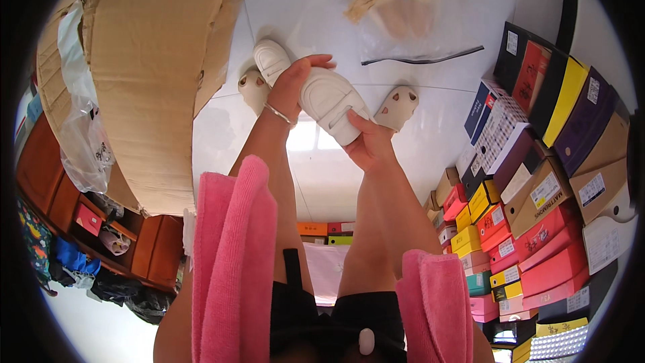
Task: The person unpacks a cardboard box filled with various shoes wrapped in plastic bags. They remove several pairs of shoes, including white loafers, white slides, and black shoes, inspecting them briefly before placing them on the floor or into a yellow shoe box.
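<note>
Both my hands are around a cream slipper (334, 97), its moulded sole turned up toward me. My left hand (293, 86), with a bracelet at the wrist, is closed at its far left edge, fingers reaching behind it. Its near end is pinched by my right hand (370, 140), thumb on top. A second cream slipper (270, 58) sticks out on the far side of my left hand; whether that hand grips it too is hidden. Below, on my feet, are cream clogs with cut-out holes, the left clog (253, 89) partly covered by my arm and the right clog (399, 106).
A large cardboard box (144, 81) with clear plastic stands at left, beside a reddish-brown wooden cabinet (153, 249). Stacked shoe boxes (544, 249) fill the right side. Ahead on the white tiled floor (295, 0) lies a clear zip bag (410, 33) with pale footwear inside.
</note>
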Tool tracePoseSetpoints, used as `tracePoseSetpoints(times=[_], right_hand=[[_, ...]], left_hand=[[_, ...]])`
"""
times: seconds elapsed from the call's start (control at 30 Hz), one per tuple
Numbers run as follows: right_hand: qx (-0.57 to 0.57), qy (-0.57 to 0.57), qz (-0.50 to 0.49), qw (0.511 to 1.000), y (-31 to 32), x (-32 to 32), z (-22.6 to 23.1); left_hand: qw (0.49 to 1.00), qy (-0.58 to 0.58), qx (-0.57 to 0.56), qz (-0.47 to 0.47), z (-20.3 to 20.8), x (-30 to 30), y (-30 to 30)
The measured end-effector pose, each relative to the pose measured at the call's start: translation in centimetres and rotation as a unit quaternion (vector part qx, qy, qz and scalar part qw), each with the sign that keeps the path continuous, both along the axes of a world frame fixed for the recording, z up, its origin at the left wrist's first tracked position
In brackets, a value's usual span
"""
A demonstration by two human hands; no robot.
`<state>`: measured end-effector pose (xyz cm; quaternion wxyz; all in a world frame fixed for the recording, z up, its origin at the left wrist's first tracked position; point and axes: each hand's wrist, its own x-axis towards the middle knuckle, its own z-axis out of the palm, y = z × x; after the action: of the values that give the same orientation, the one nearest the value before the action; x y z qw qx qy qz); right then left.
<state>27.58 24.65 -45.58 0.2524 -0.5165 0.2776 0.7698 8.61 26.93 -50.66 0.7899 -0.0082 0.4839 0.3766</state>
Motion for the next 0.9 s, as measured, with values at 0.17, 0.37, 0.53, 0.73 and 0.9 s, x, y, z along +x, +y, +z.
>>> tracePoseSetpoints(times=[0.17, 0.37, 0.53, 0.73, 0.9], right_hand=[[-0.076, -0.041, -0.105, 0.991, 1.2, -2.0, 2.3], [0.040, -0.094, -0.017, 0.995, 0.2, -3.9, 4.1], [0.142, -0.172, 0.070, 0.972, -2.0, -4.3, 4.6], [0.239, -0.218, 0.159, 0.933, -2.8, -3.1, 4.4], [0.129, -0.124, -0.025, 0.983, -1.6, -1.6, 4.1]], left_hand=[[0.977, -0.200, 0.026, 0.071, -0.8, 2.8, -1.3], [0.930, -0.344, 0.008, 0.128, -0.9, 4.3, -2.9], [0.915, -0.370, 0.020, 0.158, 0.1, 4.7, -2.7], [0.926, -0.348, 0.043, 0.139, 1.3, 4.9, -1.7], [0.951, -0.279, -0.019, 0.134, -0.2, 4.7, -3.0]])
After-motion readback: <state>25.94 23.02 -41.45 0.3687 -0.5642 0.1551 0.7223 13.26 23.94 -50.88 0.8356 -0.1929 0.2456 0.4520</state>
